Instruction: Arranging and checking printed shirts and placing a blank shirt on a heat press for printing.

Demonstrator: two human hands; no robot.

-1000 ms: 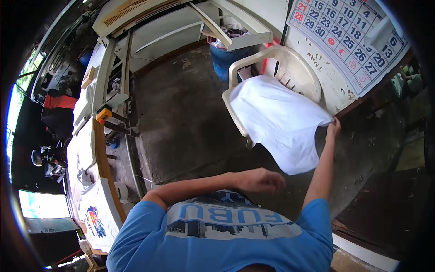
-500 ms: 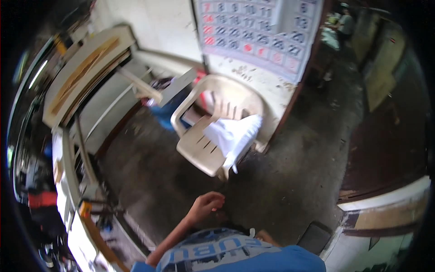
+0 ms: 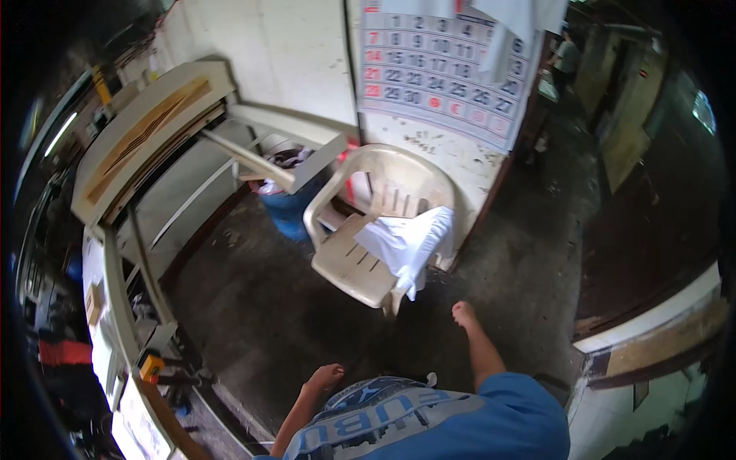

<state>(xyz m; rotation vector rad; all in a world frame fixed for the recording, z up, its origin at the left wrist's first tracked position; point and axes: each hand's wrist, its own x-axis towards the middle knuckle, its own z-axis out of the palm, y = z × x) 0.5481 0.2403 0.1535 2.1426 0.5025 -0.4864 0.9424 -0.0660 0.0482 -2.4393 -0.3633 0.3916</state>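
My left hand hangs low in front of my blue shirt, fingers loosely curled in, with nothing seen in it. Farther forward and to the right, my right hand is closed like a loose fist, also with no object showing. Neither hand touches anything. Nearest to them stands a beige plastic armchair. A white cloth is draped over its seat and right armrest, one end hanging down past the front corner.
Behind the chair, a large calendar hangs on the wall. A blue drum stands beside a pale frame. A long machine or bench runs along the left. A passage with a distant person leads away at the right.
My right hand has swung forward into view, while my left has dropped back toward my body. The chair and wall sit slightly lower and farther right in the picture.
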